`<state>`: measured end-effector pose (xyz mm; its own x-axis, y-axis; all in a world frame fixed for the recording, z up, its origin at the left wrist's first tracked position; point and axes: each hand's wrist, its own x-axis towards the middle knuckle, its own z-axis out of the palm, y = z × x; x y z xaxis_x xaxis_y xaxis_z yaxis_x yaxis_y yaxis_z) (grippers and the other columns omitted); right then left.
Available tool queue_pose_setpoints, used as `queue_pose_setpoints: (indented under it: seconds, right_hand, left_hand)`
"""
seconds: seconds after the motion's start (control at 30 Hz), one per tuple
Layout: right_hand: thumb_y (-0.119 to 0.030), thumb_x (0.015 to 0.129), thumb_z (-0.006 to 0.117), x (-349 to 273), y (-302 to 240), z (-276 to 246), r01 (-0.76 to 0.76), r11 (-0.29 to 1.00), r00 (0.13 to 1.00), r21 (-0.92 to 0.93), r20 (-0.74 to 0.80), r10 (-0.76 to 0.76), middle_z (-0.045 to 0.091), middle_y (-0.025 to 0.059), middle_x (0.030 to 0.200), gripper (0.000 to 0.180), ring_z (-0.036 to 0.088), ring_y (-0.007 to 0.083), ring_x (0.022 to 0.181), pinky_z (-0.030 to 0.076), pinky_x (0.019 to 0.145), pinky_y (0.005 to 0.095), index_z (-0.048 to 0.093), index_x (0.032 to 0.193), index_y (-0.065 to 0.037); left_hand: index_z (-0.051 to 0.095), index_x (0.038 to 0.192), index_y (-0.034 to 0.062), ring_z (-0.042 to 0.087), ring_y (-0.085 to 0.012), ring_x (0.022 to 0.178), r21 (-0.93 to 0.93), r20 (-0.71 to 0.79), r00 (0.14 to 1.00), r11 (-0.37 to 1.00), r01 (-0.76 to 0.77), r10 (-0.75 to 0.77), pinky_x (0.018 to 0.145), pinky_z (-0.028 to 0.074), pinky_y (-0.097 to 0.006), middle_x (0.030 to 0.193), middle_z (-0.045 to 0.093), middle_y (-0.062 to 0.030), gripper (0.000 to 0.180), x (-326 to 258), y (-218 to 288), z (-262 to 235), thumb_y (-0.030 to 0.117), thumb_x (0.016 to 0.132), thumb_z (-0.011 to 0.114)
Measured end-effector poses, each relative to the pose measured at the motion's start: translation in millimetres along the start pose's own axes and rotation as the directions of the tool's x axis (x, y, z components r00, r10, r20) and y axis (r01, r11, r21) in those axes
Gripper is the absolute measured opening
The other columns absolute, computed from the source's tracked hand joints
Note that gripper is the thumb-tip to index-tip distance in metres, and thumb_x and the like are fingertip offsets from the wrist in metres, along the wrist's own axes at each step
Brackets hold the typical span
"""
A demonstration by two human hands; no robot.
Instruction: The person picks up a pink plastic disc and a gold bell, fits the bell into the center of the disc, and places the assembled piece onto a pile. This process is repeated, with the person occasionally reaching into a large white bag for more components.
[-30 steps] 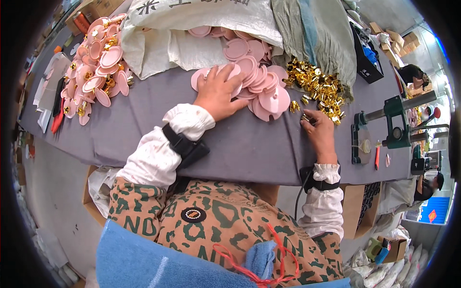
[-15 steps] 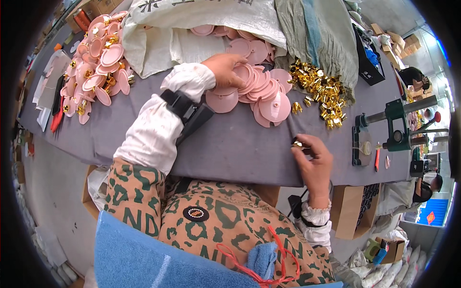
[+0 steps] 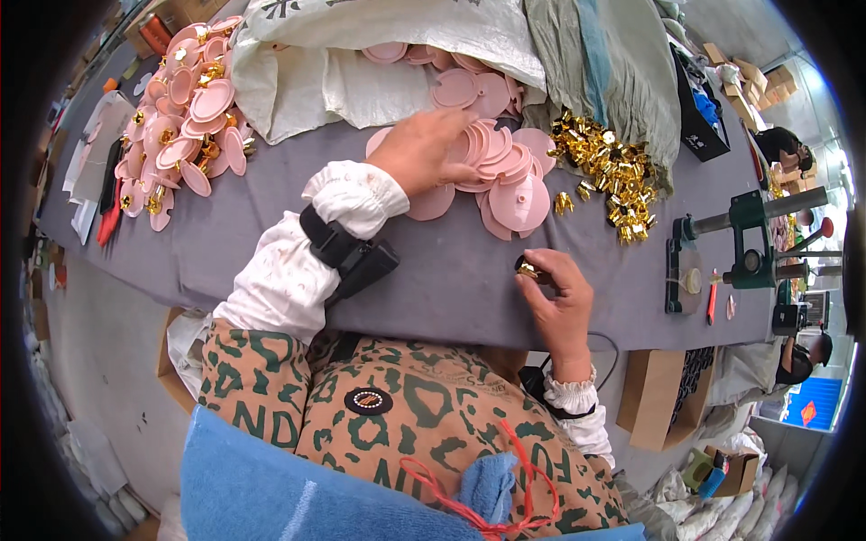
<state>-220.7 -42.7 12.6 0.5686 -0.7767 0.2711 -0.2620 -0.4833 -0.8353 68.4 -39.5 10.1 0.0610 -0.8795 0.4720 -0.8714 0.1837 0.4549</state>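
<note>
Since the earlier frame, the left hand [image 3: 424, 149] has been kept spread flat on the pink discs [image 3: 501, 167] across the grey bench [image 3: 271, 243], while a small gold clip [image 3: 528, 270] is pinched in the right hand [image 3: 559, 298], nearer the body.

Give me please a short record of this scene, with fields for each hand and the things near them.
left hand: rests on the pink discs, fingers spread
right hand: pinches a small gold clip near the table edge
gold clips: loose heap right of the discs
finished pile: pink discs with gold parts, far left
press: green, at the right
table: grey cover
</note>
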Motion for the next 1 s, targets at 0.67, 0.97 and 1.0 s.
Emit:
queue_pose_setpoints:
  seconds: [0.67, 0.97, 1.0]
  right_hand:
    - [0.003, 0.077, 0.076, 26.2, -23.4, -9.8, 0.11, 0.983, 0.991, 0.147, -0.086, -0.098, 0.07, 0.0119, 0.106, 0.034, 0.068, 0.0218, 0.094, 0.054, 0.083, 0.0299, 0.069, 0.11, -0.002]
    - [0.0, 0.073, 0.078, 30.6, -21.5, -10.3, 0.276, 0.949, 0.961, -0.155, 0.008, -0.278, 0.07, 0.0105, 0.103, 0.03, 0.068, 0.0274, 0.091, 0.055, 0.076, 0.0328, 0.071, 0.102, -0.004]
    - [0.0, 0.074, 0.077, 30.7, -21.4, -9.7, 0.275, 0.948, 0.961, -0.161, 0.012, -0.277, 0.07, 0.0106, 0.103, 0.03, 0.068, 0.0271, 0.091, 0.055, 0.076, 0.0322, 0.071, 0.102, -0.004]
  left_hand:
    - [0.045, 0.142, 0.0055, 0.06, -0.0192, 0.116, -0.742, 0.659, 0.734, -0.303, 0.599, -0.162, 0.093, 0.054, -0.036, 0.134, 0.057, -0.0086, 0.062, -40.7, 82.3, -6.0, 0.023, 0.089, 0.072]
    - [0.047, 0.141, 0.0037, 0.061, -0.0154, 0.111, -0.656, 0.754, 0.618, -0.198, 0.728, -0.222, 0.092, 0.053, -0.031, 0.128, 0.06, -0.0072, 0.061, -33.1, 88.5, -6.3, 0.017, 0.088, 0.074]
    - [0.046, 0.142, 0.0036, 0.06, -0.015, 0.111, -0.679, 0.73, 0.65, -0.123, 0.724, -0.211, 0.092, 0.052, -0.031, 0.129, 0.06, -0.007, 0.063, -35.2, 87.1, -3.5, 0.016, 0.087, 0.074]
